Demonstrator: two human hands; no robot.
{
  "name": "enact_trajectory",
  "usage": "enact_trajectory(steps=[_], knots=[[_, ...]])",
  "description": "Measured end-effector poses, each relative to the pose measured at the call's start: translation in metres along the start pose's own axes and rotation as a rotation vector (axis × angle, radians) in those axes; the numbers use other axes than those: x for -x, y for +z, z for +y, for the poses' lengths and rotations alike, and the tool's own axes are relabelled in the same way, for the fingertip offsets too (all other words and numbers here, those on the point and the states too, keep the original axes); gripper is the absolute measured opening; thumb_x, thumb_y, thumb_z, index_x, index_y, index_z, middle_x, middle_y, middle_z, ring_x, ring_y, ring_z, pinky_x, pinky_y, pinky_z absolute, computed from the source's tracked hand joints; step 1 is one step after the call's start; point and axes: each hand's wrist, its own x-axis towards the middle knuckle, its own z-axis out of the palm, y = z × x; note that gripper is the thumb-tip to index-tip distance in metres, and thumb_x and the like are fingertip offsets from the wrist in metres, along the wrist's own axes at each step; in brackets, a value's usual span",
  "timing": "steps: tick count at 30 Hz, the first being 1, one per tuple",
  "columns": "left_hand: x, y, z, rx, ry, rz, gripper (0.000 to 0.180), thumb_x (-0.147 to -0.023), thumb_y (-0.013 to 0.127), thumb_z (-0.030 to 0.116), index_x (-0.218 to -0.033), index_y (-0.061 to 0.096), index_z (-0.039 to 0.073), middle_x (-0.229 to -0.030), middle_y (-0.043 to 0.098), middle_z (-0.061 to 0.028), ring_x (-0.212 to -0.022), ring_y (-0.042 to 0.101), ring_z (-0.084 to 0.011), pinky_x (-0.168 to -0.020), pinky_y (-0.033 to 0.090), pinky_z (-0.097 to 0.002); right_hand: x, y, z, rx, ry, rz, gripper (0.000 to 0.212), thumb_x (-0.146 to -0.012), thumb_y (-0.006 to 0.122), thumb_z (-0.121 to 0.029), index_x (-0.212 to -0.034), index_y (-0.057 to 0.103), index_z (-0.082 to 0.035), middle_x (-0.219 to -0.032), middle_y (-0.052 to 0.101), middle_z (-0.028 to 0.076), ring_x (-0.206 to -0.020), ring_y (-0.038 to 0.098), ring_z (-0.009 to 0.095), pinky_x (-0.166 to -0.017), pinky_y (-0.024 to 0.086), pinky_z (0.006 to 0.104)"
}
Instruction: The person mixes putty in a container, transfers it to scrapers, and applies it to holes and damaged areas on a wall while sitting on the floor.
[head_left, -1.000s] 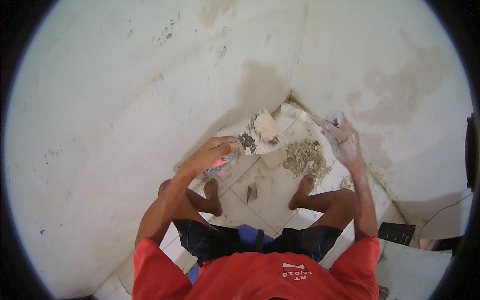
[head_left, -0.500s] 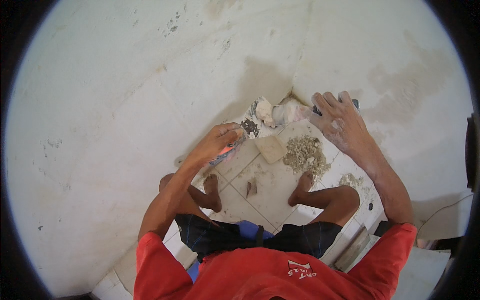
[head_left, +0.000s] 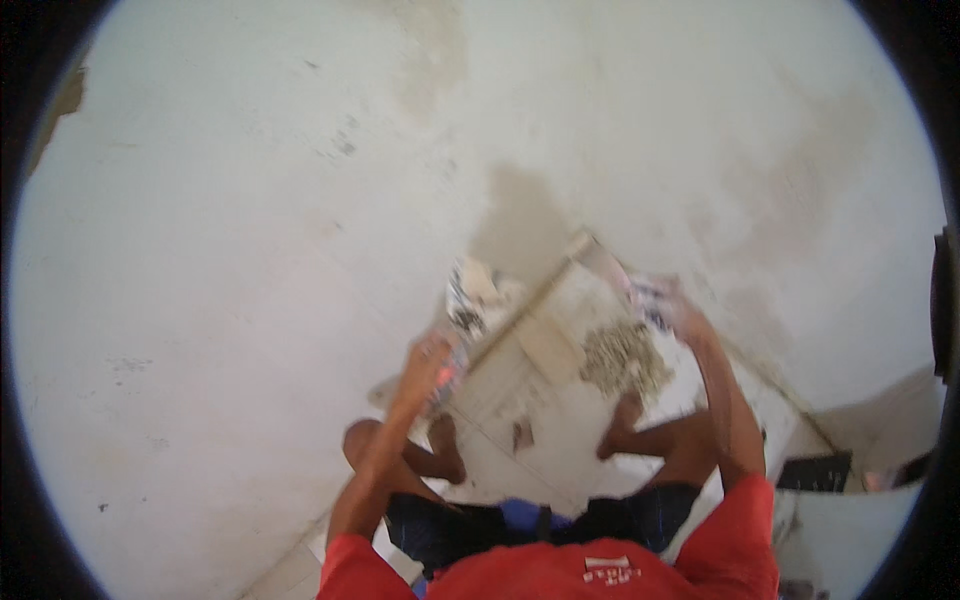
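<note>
My left hand is closed round the handle of a putty knife with a wide blade. A lump of pale putty sits on that blade, which also carries dark smears. My right hand, whitened with dust and blurred, grips a second putty knife. Its blade points left toward the corner where the two walls meet the floor, with pale putty at its tip. Whether the tip touches the wall I cannot tell.
A heap of grey rubble lies on the tiles by my right foot. Beside it is a beige rectangular block. A small brown fragment lies between my feet. The white wall has a damp patch above the corner.
The two putty knives were together, blade to blade by the putty; now they are apart. My right hand has brought its blade to the corner, and my left has lowered. The view has shifted upward.
</note>
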Motion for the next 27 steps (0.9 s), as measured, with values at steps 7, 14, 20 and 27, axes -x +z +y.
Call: enact_trajectory(steps=[7,14,20,27], knots=[[0.003,-0.001,-0.075,0.121,-0.104,-0.084,0.048,-0.095,0.058,0.033,-0.13,0.055,0.001,-0.105,0.063,-0.0082,-0.087,0.061,-0.0165,-0.075,0.051,-0.0298,-0.012,0.043,-0.009,-0.786,-0.072,-0.102,0.032,-0.094,0.057,-0.011,-0.124,0.058,0.0,-0.1,0.065,0.011,-0.074,0.063,0.014,-0.062,0.055,0.0296],[-0.02,-0.019,-0.198,-0.066,-0.267,-0.199,0.036,-0.096,0.056,0.028,-0.124,0.061,0.007,-0.11,0.061,-0.0102,-0.092,0.058,-0.0228,-0.077,0.05,-0.0337,0.026,0.085,-0.098,-0.905,-0.286,-0.177,0.04,-0.093,0.059,-0.018,-0.129,0.049,-0.002,-0.086,0.061,0.007,-0.065,0.058,0.012,-0.049,0.051,0.0278],[0.013,-0.003,-0.164,-0.169,0.482,-0.2,0.029,-0.099,0.051,0.035,-0.104,0.062,0.009,-0.077,0.058,-0.0009,-0.063,0.054,-0.009,-0.054,0.046,-0.0264,0.029,0.105,-0.172,-0.737,-0.435,-0.147,0.023,-0.091,0.062,-0.022,-0.104,0.061,-0.002,-0.079,0.061,0.005,-0.056,0.056,0.011,-0.047,0.047,0.0239],[0.02,-0.004,-0.146,0.104,0.047,-0.235,0.029,-0.099,0.051,0.036,-0.097,0.059,0.008,-0.074,0.058,-0.0012,-0.055,0.053,-0.0091,-0.048,0.043,-0.0258,0.025,0.11,-0.249,-0.55,-0.729,-0.056,0.027,-0.094,0.058,-0.031,-0.101,0.055,-0.005,-0.075,0.056,0.003,-0.056,0.054,0.009,-0.046,0.042,0.0222]])
